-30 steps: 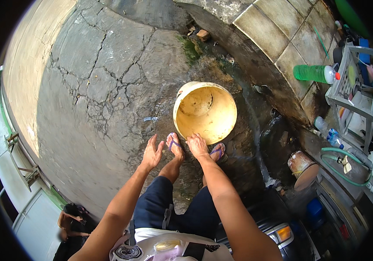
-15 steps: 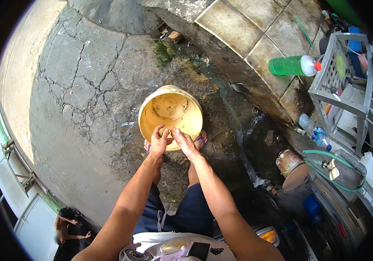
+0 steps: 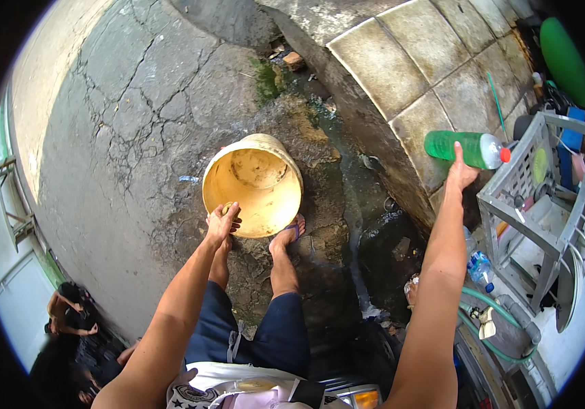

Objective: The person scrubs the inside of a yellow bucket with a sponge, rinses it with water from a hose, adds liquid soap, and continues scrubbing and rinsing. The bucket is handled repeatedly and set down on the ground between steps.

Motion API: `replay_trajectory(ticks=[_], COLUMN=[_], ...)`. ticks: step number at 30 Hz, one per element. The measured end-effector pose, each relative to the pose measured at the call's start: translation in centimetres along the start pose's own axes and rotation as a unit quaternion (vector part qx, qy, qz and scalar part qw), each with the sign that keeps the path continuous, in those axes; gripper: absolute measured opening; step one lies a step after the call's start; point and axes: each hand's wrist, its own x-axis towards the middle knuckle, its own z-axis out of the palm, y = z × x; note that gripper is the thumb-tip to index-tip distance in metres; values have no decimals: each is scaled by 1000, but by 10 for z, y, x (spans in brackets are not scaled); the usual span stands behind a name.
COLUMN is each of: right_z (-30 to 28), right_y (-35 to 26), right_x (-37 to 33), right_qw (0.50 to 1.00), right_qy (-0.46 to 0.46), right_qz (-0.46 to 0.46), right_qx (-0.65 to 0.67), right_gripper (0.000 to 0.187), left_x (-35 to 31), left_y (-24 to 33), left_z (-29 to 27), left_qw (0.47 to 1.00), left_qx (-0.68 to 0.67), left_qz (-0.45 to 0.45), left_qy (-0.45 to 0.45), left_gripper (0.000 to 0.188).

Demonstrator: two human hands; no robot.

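A pale yellow bucket (image 3: 285, 163) with a stained inside stands on the wet concrete in front of my feet, its mouth facing me. Over its near left rim is my left hand (image 3: 221, 222), fingers curled around something small and yellowish, too covered to name. My right arm stretches out to the right, where my right hand (image 3: 465, 174) grips a clear bottle of green liquid (image 3: 441, 144) with a red cap, on the tiled ledge. One finger lies across the bottle's near side; the other fingers are partly hidden.
Right of the bottle stands a grey rack (image 3: 545, 232) with odds and ends. Nearer me lie a crumpled plastic bottle (image 3: 480, 268) and a green hose (image 3: 504, 307). A wet gutter (image 3: 354, 204) runs below the raised tiled ledge (image 3: 401, 75). People (image 3: 74, 327) are at lower left.
My hands were together over the bucket's near rim. The right one has moved far right to the green bottle; the left stays by the rim. The view has shifted slightly.
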Motion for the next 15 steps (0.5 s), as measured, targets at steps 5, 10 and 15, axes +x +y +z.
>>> replay_trajectory(ticks=[5,10,15], right_z=[-22,-105,-167], right_y=[-9,-36,-74], right_x=[-15,-106,-219], right_qw=[996,978,883], right_qy=[-47,-122,-295], right_qz=[-38,8,60], right_qx=[61,169,361], right_gripper=[44,52,90], left_x=[3,2,-31], left_y=[-17,-28,19], left_z=[-10,-11,2], left_qw=[999,1000,993], left_qx=[31,-11,-20], left_qz=[5,23,63], left_qy=[-5,-14,-103], left_gripper=[48,25,5])
